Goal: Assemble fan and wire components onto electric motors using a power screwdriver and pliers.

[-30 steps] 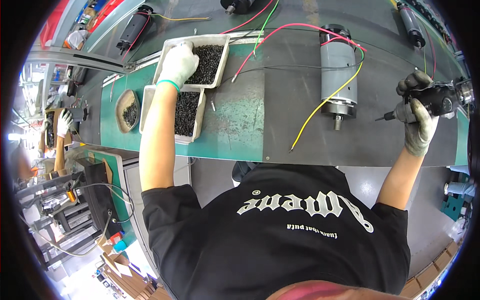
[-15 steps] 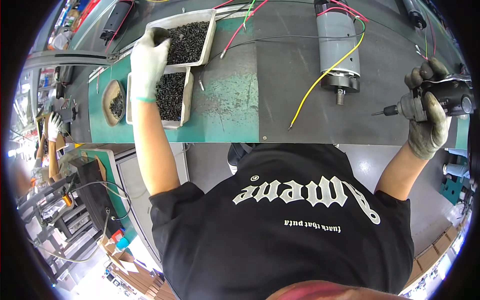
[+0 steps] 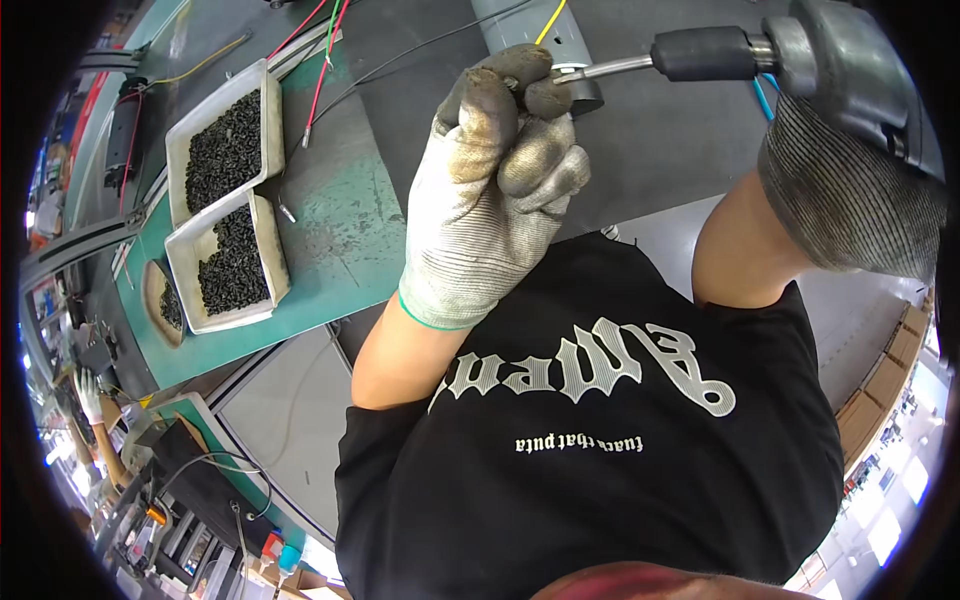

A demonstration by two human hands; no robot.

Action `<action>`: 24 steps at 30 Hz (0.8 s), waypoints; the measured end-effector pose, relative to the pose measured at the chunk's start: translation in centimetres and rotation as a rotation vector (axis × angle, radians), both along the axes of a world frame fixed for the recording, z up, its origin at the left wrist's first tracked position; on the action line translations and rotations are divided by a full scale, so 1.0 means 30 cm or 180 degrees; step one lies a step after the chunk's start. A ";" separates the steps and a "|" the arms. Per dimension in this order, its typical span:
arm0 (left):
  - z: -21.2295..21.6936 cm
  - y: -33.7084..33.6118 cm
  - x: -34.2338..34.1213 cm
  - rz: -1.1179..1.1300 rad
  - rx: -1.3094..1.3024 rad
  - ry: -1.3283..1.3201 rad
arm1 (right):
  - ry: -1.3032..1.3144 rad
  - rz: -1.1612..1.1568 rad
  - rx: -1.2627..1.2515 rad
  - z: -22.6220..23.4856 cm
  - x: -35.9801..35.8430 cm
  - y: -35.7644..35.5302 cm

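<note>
My left hand (image 3: 500, 170), in a white knit glove with grimy fingertips, is raised over the bench. Its thumb and fingers pinch a small screw (image 3: 511, 85), mostly hidden between them. The bit (image 3: 612, 68) of a power screwdriver (image 3: 840, 70) reaches from the right to those fingertips. My right hand (image 3: 850, 190), in a grey-stained glove, holds the screwdriver; its fingers are mostly hidden behind the tool. Behind the left hand lies a grey cylindrical motor (image 3: 560, 42), partly covered, with a yellow wire (image 3: 550, 20) above it.
Two white bins (image 3: 272, 130) (image 3: 275, 265) of small black screws stand on the green mat (image 3: 345, 215) at left. A shallow dish (image 3: 152, 300) with more lies beside them. Red, green and black wires (image 3: 318, 100) cross the bench. Another person's gloved hand (image 3: 88, 395) shows far left.
My left hand has left the upper bin and come right to the bit tip, fingers pinched. My right hand has raised the screwdriver toward it. The view has shifted, moving the bins left.
</note>
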State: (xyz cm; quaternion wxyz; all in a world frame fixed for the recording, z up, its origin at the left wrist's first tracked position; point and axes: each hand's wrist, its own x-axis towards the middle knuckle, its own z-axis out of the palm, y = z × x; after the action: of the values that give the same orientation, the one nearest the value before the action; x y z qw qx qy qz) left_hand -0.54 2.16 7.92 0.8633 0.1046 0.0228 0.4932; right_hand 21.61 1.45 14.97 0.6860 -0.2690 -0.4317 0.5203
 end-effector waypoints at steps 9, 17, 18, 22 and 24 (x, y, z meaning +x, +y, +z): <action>-0.081 -0.002 0.040 -0.0001 0.0341 -0.0236 | 0.0336 0.0616 -0.0093 -0.003 0.120 0.002; -0.067 -0.005 0.035 0.0573 0.0891 0.1531 | 0.0653 0.1193 -0.0228 -0.004 0.068 0.014; -0.068 -0.020 0.035 0.0514 0.1085 0.1902 | 0.0690 0.1267 -0.0281 0.006 0.112 0.002; -0.182 -0.129 0.067 -0.1600 -0.0421 0.0006 | 0.0897 0.1589 -0.0480 0.004 -0.053 0.042; -0.233 -0.164 0.084 -0.1835 -0.0799 -0.0091 | -0.0060 0.0696 0.0678 -0.102 -0.055 0.019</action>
State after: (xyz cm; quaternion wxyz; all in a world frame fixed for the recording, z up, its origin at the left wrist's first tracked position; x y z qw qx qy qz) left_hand 1.96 -2.77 0.92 0.9740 -0.0076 0.0408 0.2229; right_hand 19.95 2.03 11.92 0.6458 -0.1509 -0.5176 0.5406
